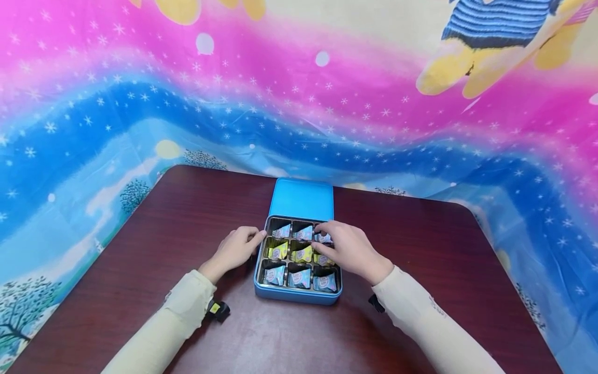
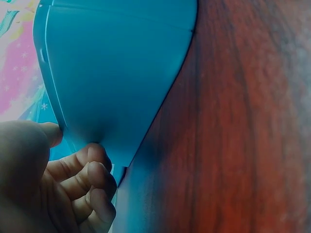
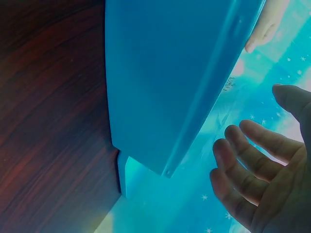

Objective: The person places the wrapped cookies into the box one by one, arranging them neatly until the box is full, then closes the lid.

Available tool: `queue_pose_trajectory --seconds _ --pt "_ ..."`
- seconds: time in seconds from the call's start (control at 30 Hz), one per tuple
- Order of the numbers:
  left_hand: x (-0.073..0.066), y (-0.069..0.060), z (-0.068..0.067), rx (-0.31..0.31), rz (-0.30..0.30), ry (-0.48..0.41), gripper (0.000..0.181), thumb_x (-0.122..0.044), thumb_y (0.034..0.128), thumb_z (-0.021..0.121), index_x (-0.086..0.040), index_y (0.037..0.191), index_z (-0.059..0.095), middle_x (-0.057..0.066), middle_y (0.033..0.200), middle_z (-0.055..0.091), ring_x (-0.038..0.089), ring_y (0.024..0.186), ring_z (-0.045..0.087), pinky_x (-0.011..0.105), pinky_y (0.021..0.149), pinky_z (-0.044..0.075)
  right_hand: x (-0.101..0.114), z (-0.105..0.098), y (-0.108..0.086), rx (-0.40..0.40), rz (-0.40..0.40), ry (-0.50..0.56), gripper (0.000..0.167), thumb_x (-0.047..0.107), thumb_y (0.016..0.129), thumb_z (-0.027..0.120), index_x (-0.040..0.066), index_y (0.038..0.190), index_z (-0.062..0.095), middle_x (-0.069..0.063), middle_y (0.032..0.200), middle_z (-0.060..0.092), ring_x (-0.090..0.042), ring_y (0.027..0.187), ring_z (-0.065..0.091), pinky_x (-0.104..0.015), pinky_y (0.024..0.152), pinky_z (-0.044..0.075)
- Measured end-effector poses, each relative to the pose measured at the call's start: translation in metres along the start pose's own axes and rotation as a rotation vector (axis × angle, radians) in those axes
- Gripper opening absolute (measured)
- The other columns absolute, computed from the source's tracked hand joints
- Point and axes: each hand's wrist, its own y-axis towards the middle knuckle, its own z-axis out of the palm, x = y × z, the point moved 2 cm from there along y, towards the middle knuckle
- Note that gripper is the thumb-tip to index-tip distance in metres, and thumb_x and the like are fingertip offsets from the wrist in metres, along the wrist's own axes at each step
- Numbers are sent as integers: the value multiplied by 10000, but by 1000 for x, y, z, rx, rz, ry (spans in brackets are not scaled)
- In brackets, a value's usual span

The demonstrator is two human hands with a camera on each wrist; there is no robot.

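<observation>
A blue rectangular box (image 1: 299,296) stands with its lid (image 1: 302,200) raised at the back. Its dark divided tray holds small wrapped pieces in several compartments: pale blue wrappers (image 1: 299,279) in the front and back rows, yellow wrappers (image 1: 278,251) in the middle one. My left hand (image 1: 235,250) rests at the box's left side, thumb at the rim and loosely bent fingers against the outer wall (image 2: 116,73). Over the right column hovers my right hand (image 1: 352,249), thumb and fingers spread apart. The right wrist view shows its fingers (image 3: 252,160) holding nothing.
The box is on a dark reddish-brown table (image 1: 187,208), near its back edge. A patterned cloth (image 1: 289,104) in pink and blue hangs behind and around the table. Small black devices (image 1: 218,310) are worn at the wrists.
</observation>
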Motion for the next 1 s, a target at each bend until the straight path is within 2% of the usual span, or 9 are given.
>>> queue_pose_trajectory --seconds 0.23,0.5,0.6,0.73,0.8,0.9,1.0 --pt "1 0 -1 6 -3 -1 412 -435 1056 486 -149 794 622 16 658 633 156 568 545 318 562 407 -2 2 -7 -16 2 1 403 385 958 689 113 1254 689 -62 1187 729 -209 1026 715 -431 816 580" --pt "0 0 -2 -2 -4 -7 402 -425 1055 497 -139 805 630 24 657 630 154 565 531 314 560 398 -7 0 -11 -31 19 -3 400 401 957 686 125 1247 690 -51 1176 730 -197 971 712 -405 778 577" --pt "-2 0 -3 -6 -2 -9 408 -425 1055 496 -137 794 621 24 651 623 157 556 520 314 559 396 -10 -1 -12 -34 30 2 405 407 955 687 130 1251 689 -42 1159 728 -145 841 667 -346 698 545" --pt "-2 0 -6 -11 -3 -11 414 -427 1054 494 -147 768 597 15 637 609 162 541 504 315 552 390 -14 -3 -11 -33 50 17 411 408 959 681 130 1262 685 -41 1132 723 -70 673 517 -276 589 434" --pt "-2 1 -8 -17 -4 -10 415 -428 1053 495 -150 759 590 10 631 603 165 536 500 318 548 387 -16 -5 -10 -35 59 24 402 399 964 676 130 1262 683 -44 1110 721 -64 648 487 -269 566 406" --pt "-2 1 -12 -31 -7 -12 410 -420 1053 498 -146 764 596 11 629 602 170 534 504 325 546 391 -19 -8 -9 -42 72 40 393 385 965 677 129 1263 681 -50 1116 720 -98 667 527 -287 566 419" --pt "-1 2 -16 -48 -4 -18 398 -400 1054 504 -127 786 610 27 632 605 178 526 504 329 542 392 -23 -10 -6 -53 83 50 389 372 965 678 125 1266 676 -44 1112 719 -142 777 618 -311 626 478"
